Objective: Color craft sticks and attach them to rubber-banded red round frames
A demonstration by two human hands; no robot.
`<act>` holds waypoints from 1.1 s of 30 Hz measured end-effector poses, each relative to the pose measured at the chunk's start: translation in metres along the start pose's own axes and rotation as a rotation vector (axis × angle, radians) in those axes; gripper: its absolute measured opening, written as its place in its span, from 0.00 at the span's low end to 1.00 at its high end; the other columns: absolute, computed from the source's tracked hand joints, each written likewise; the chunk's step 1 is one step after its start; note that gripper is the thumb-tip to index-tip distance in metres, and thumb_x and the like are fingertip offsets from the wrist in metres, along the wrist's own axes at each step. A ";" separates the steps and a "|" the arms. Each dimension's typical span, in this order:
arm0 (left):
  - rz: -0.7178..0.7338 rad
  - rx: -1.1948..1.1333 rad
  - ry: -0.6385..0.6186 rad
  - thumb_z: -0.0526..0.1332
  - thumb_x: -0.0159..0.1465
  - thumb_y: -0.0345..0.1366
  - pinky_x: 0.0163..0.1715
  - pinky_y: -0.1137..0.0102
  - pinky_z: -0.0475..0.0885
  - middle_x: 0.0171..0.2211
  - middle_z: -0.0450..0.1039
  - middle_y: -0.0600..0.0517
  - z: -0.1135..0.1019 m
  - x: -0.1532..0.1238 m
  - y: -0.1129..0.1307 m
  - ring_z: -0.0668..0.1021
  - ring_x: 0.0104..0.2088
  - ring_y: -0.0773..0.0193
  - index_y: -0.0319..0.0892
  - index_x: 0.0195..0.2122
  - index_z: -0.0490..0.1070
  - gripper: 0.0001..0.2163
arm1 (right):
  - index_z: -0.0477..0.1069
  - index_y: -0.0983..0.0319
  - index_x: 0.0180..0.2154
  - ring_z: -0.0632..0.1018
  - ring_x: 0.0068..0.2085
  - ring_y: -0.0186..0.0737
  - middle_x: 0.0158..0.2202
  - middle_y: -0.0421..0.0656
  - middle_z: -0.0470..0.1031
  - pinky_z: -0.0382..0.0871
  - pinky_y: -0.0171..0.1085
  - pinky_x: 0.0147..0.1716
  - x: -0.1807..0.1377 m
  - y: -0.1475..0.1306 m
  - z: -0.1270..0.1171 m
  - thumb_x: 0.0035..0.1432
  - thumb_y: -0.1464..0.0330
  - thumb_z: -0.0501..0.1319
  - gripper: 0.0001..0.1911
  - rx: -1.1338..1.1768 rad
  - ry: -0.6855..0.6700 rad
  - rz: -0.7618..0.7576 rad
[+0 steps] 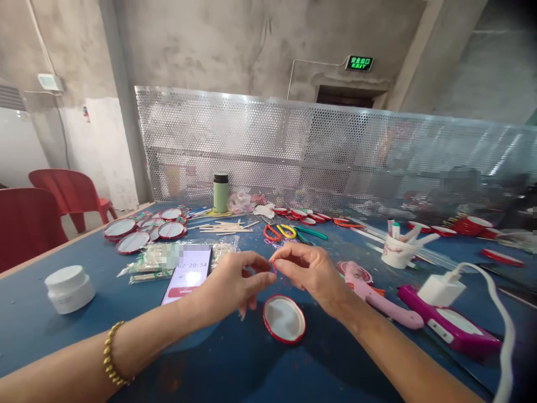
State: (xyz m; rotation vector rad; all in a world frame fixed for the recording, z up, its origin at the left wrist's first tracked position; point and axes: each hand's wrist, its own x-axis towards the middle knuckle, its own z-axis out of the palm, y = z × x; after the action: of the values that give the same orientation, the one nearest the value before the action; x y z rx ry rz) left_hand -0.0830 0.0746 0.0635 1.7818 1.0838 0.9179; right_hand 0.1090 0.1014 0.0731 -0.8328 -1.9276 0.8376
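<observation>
My left hand and my right hand meet above the blue table, fingertips pinched together on a small thin red piece, perhaps a bent pipe cleaner. Both hands are closed in a pinch. Just below them a red-rimmed round lid lies flat with its white inside up. A gold bead bracelet is on my left wrist.
A phone showing a timer lies left of my hands, with a white jar further left. Pink hot-glue gun, magenta device with white charger, paper cup, wooden sticks, several lids, a green bottle, a perforated metal screen, red chairs.
</observation>
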 end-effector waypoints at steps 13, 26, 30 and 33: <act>-0.050 -0.299 -0.042 0.63 0.60 0.44 0.13 0.77 0.64 0.14 0.66 0.58 0.006 -0.004 0.000 0.70 0.14 0.69 0.41 0.29 0.67 0.12 | 0.73 0.61 0.29 0.73 0.26 0.33 0.25 0.38 0.74 0.65 0.32 0.25 -0.010 0.003 0.011 0.54 0.69 0.62 0.04 0.102 -0.016 0.007; 0.151 0.058 0.363 0.55 0.56 0.30 0.18 0.76 0.61 0.17 0.61 0.61 -0.005 0.002 0.009 0.67 0.17 0.71 0.43 0.25 0.64 0.04 | 0.75 0.65 0.33 0.74 0.16 0.28 0.28 0.42 0.81 0.63 0.28 0.16 -0.016 -0.004 0.008 0.56 0.67 0.65 0.06 0.730 -0.351 0.274; 0.371 0.259 0.412 0.56 0.59 0.28 0.24 0.75 0.61 0.22 0.64 0.58 -0.001 -0.006 0.014 0.66 0.23 0.71 0.42 0.27 0.66 0.04 | 0.76 0.66 0.35 0.70 0.11 0.27 0.22 0.41 0.80 0.59 0.26 0.11 -0.018 -0.007 0.005 0.59 0.60 0.66 0.13 0.586 -0.485 0.433; 0.325 0.228 0.157 0.56 0.64 0.32 0.23 0.74 0.62 0.22 0.66 0.58 0.003 -0.009 0.014 0.67 0.23 0.70 0.42 0.31 0.69 0.06 | 0.75 0.65 0.29 0.67 0.11 0.25 0.17 0.37 0.75 0.57 0.25 0.10 -0.019 -0.010 -0.005 0.58 0.58 0.67 0.16 0.428 -0.487 0.364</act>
State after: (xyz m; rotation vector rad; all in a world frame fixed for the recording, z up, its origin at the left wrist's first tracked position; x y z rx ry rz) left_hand -0.0790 0.0616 0.0732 2.1462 1.0472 1.1840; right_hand 0.1192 0.0813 0.0751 -0.7697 -1.9064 1.7354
